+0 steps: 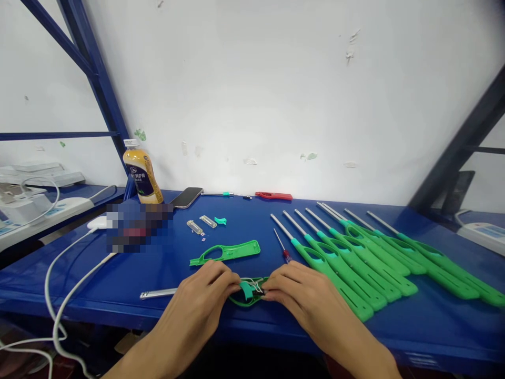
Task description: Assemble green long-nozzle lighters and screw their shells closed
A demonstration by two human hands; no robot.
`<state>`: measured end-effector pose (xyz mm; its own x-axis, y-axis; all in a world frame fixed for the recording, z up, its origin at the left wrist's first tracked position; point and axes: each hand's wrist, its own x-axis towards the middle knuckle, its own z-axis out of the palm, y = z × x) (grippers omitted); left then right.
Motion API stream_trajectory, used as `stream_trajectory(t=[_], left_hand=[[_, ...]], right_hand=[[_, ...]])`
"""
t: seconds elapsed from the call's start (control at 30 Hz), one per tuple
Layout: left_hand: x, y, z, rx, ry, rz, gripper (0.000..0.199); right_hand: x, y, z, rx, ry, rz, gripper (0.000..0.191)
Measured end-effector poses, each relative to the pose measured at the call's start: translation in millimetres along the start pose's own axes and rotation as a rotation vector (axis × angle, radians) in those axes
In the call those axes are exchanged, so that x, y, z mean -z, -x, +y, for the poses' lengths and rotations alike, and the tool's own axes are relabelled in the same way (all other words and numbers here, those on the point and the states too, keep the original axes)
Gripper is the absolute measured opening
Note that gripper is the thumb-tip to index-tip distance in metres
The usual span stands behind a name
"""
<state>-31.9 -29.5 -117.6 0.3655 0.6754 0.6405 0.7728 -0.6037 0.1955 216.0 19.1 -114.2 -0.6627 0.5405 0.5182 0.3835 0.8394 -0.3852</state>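
Note:
Near the front edge of the blue table, a green lighter half-shell (241, 303) lies open with white wires and a teal trigger (248, 290) in it. My left hand (203, 295) pinches the trigger end of this piece, and a metal tube (158, 293) sticks out to its left. From the right, my right hand (295, 289) closes its fingertips on a small black part (260, 292) beside the wires. Behind my hands lies another green half-shell (232, 252). A screwdriver (284, 250) with a red handle rests just beyond my right hand.
Several green lighters (355, 263) lie in a row on the right of the blue table (165, 263). Farther back are a drink bottle (142, 173), a phone (188, 197), a red shell (273, 196), two clear tanks (194, 227) and a loose teal trigger. White cables (74, 273) hang at left.

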Motion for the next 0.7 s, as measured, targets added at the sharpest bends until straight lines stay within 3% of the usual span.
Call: stream_trajectory(t=[0.43,0.7], left_hand=[[-1.3,-2.0,1.4,-0.022,-0.006,-0.005,0.019],[2.8,-1.2,0.6,-0.05,-0.028,-0.023,0.038]], right_hand=[[1.7,1.5,-1.0,-0.003,0.015,0.017,0.015],[2.1,0.0,-2.2,-0.022,0.034,0.004,0.019]])
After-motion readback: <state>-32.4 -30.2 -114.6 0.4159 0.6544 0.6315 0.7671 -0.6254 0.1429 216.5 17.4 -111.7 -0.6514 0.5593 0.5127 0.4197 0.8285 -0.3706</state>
